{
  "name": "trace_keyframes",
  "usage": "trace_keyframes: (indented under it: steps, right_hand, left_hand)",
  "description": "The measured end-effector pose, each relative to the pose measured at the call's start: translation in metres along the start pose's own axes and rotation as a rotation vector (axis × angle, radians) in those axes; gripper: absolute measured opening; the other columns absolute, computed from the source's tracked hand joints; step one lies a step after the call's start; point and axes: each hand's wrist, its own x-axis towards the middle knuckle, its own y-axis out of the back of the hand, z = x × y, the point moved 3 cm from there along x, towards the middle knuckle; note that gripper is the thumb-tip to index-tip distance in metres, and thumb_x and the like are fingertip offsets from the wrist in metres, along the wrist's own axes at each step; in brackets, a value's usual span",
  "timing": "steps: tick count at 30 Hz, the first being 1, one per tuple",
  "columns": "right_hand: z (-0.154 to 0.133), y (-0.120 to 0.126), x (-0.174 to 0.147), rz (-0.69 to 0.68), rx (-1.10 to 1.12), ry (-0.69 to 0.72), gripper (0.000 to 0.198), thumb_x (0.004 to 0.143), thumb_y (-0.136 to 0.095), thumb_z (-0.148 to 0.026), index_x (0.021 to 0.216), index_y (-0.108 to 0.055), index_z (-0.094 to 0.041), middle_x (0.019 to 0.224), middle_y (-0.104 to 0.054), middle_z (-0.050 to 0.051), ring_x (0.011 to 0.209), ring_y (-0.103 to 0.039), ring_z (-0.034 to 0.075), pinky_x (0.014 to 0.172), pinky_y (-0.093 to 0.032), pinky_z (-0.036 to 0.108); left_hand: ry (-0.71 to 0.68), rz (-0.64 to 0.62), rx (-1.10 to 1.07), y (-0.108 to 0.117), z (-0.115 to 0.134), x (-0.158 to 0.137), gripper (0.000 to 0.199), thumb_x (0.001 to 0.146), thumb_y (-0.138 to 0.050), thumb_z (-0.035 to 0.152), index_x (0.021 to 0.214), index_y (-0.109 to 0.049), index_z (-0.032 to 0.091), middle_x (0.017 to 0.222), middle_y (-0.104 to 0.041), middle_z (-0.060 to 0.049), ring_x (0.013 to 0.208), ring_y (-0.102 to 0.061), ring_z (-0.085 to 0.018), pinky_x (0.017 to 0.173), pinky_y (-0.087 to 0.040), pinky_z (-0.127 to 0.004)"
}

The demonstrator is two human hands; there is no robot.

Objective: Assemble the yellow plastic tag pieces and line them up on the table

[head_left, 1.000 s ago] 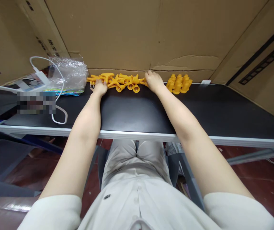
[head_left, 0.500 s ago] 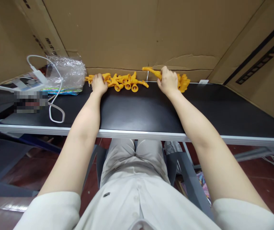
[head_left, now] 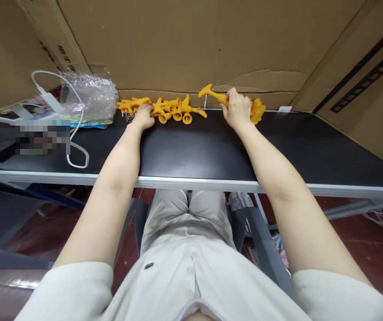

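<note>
Head view: the right hand (head_left: 239, 109) clasped a yellow piece (head_left: 221, 96), its long axis pointing left; the left hand's (head_left: 143, 117) grip was unclear.

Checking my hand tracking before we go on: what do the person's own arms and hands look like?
The left hand and right hand are ungloved, and both forearms are bare, with no cables or markings visible. The left sleeve and right sleeve are short, plain and off-white.

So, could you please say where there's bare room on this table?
Bare tabletop lies between left arm and right arm, in front of yellow pieces, and rightward to the cardboard. Crowded: along those pieces, and left around bag and cable.
</note>
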Motion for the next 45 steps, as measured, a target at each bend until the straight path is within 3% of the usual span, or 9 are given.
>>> trace_keyframes:
  steps: [4,8,16,20,26,32,35,40,45]
  right_hand:
    - [-0.001,0.0,0.0,0.006,0.026,0.019,0.05,0.118,-0.034,-0.034,0.158,-0.053,-0.011,0.138,-0.068,0.026,0.133,-0.064,0.04,0.112,-0.047,0.056]
    - [-0.007,0.011,-0.004,0.002,0.063,0.027,0.053,0.115,-0.036,-0.03,0.163,-0.05,-0.012,0.148,-0.065,0.027,0.138,-0.06,0.043,0.114,-0.045,0.06]
    - [-0.031,0.041,-0.015,-0.04,0.094,0.096,0.054,0.115,-0.035,-0.03,0.162,-0.055,-0.012,0.156,-0.064,0.025,0.146,-0.055,0.043,0.122,-0.037,0.06]
    - [-0.044,0.039,-0.014,-0.007,0.177,0.151,0.053,0.115,-0.035,-0.035,0.158,-0.059,-0.012,0.155,-0.065,0.024,0.146,-0.055,0.044,0.125,-0.036,0.062]
    - [-0.051,0.012,-0.005,0.135,0.445,0.277,0.06,0.116,-0.039,-0.062,0.143,-0.069,-0.017,0.139,-0.074,0.022,0.133,-0.065,0.044,0.121,-0.043,0.064]
    - [-0.058,0.007,0.001,0.02,0.836,0.335,0.088,0.1,-0.044,-0.099,0.119,-0.075,-0.018,0.11,-0.079,0.014,0.106,-0.073,0.032,0.101,-0.056,0.047]
    - [-0.058,0.01,0.003,-0.038,0.979,0.332,0.091,0.093,-0.048,-0.105,0.112,-0.074,-0.02,0.098,-0.076,0.01,0.1,-0.071,0.029,0.095,-0.057,0.043]
    - [-0.051,0.02,0.001,0.012,0.749,0.313,0.061,0.106,-0.06,-0.077,0.124,-0.073,-0.02,0.118,-0.077,0.014,0.114,-0.069,0.036,0.109,-0.053,0.055]
    - [-0.052,0.037,-0.01,0.095,0.347,0.317,0.039,0.115,-0.044,-0.037,0.138,-0.069,-0.019,0.141,-0.072,0.02,0.141,-0.06,0.044,0.125,-0.036,0.067]
  left_hand:
    - [-0.024,-0.025,-0.024,0.0,-0.002,0.0,0.077,0.081,-0.058,0.007,0.157,-0.066,0.011,0.171,-0.058,-0.022,0.167,-0.05,-0.032,0.142,-0.035,-0.038]
    - [-0.032,0.061,-0.058,0.012,0.007,-0.005,0.064,0.093,-0.065,0.022,0.157,-0.066,0.021,0.17,-0.061,-0.02,0.167,-0.05,-0.037,0.145,-0.032,-0.05]
    - [-0.317,0.131,0.0,0.039,0.09,-0.045,0.082,0.106,-0.06,0.048,0.183,-0.033,0.037,0.191,-0.029,-0.002,0.179,-0.021,-0.033,0.146,-0.026,-0.048]
    - [-0.494,0.087,0.039,0.024,0.118,-0.051,0.077,0.105,-0.062,0.037,0.179,-0.043,0.03,0.188,-0.036,-0.01,0.173,-0.037,-0.041,0.142,-0.032,-0.054]
    - [-0.421,0.163,0.095,0.017,0.112,-0.043,0.067,0.11,-0.048,0.034,0.177,-0.047,0.035,0.179,-0.049,-0.015,0.148,-0.066,-0.043,0.12,-0.057,-0.054]
    - [-0.414,0.242,0.072,0.029,0.11,-0.049,0.069,0.11,-0.045,0.034,0.178,-0.041,0.042,0.172,-0.055,-0.012,0.138,-0.071,-0.039,0.11,-0.062,-0.046]
    - [-0.42,0.265,0.051,0.033,0.112,-0.052,0.069,0.11,-0.041,0.029,0.177,-0.042,0.043,0.169,-0.057,-0.01,0.136,-0.072,-0.037,0.108,-0.062,-0.044]
    - [-0.388,0.21,0.102,0.028,0.111,-0.048,0.073,0.102,-0.044,0.023,0.175,-0.046,0.035,0.164,-0.062,-0.013,0.136,-0.072,-0.039,0.115,-0.059,-0.048]
    - [-0.351,0.111,0.128,0.017,0.111,-0.043,0.07,0.098,-0.054,0.027,0.168,-0.052,0.028,0.139,-0.078,-0.013,0.135,-0.071,-0.039,0.121,-0.053,-0.052]
